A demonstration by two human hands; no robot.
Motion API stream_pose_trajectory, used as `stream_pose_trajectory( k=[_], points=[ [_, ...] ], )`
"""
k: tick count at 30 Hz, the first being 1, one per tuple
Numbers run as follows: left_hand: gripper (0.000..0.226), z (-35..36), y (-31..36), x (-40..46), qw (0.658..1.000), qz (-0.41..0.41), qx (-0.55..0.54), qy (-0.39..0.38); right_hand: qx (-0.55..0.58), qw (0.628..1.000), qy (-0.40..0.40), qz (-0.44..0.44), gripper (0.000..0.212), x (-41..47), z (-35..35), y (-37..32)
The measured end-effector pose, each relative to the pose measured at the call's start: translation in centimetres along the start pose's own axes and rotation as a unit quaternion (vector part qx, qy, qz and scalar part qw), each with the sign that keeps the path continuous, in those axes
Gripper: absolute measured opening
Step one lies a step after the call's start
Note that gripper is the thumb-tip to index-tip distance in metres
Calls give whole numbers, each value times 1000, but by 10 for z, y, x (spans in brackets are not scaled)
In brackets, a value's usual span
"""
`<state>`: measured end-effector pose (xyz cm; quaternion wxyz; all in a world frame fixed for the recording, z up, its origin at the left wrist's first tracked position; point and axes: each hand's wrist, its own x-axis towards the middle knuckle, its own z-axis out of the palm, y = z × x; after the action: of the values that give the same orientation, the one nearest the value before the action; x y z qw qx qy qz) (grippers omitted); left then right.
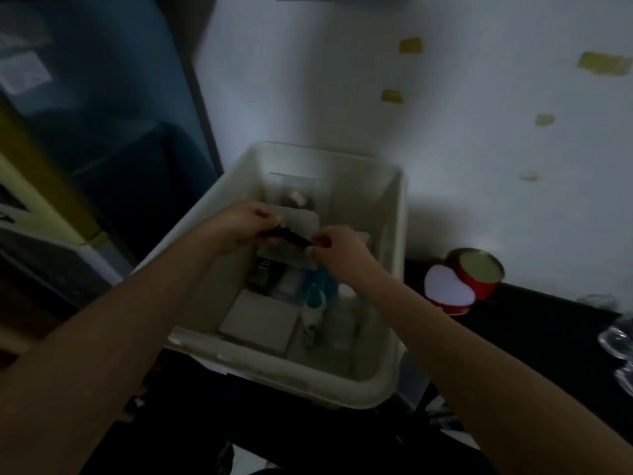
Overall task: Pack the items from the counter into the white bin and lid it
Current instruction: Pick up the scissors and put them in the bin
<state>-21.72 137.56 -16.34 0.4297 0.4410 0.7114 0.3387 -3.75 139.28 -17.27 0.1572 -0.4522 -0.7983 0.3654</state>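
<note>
The white bin [383, 385] stands open on the dark counter, with no lid on it. Over its middle both hands hold a small dark slim object [291, 235]. My left hand [245, 226] grips its left end and my right hand [337, 250] pinches its right end. Inside the bin lie a flat white box [258, 320], a white bottle with a green cap [313, 311], a dark item [265, 275] and a pale flat piece [301, 219] under the hands. The image is dim and blurred.
A red round tin [479, 272] with its white-faced lid [448, 291] leaning on it sits on the dark counter [534, 323] right of the bin. Clear crinkled plastic [620, 341] lies at the far right edge. A white wall rises behind; a dark blue panel stands left.
</note>
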Motion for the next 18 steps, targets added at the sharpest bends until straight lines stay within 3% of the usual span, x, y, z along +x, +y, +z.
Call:
stream_pose_trajectory(
  k=[3,4,8,13,18],
  points=[
    [13,-20,-41,10,987,-75,112,-86,-96,982,-154,45,17,15,29,-13],
    [17,-24,-52,15,976,-100,150,-122,-97,972,-203,64,12,19,40,-16],
    [29,-27,-82,28,918,-193,214,-274,-107,928,-338,116,28,26,92,-13],
    [33,-1,-105,38,846,-204,317,-379,-232,872,-422,94,34,25,127,18],
    [36,28,-122,47,802,-148,420,-399,-295,836,-450,111,34,23,137,44]
  ],
)
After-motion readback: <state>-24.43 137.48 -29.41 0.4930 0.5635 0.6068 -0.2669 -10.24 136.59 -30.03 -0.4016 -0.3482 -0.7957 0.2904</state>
